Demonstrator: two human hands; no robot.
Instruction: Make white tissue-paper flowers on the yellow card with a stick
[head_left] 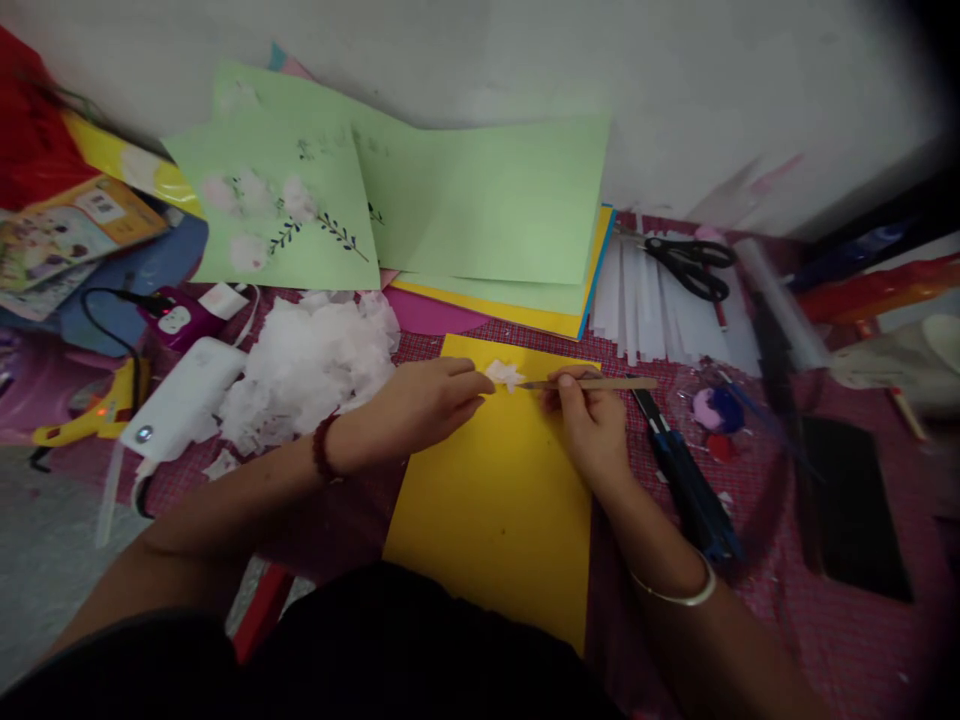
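Observation:
A small pale-pink paper flower lies near the top of a yellow sheet of paper. My left hand reaches in from the left, its fingers bent together and the fingertips at the flower's left edge. Whatever they pinch, if anything, is hidden. In my right hand is a slim tan stick with a dark pointed tip, gripped between thumb and fingers. It lies nearly level, and its tip points left at the flower's right edge.
White crumpled tissue is heaped left of the yellow sheet, beside a white power bank and a yellow glue gun. Green paper leans on the wall. Black scissors, a blue cutter and a phone-like dark slab lie rightward.

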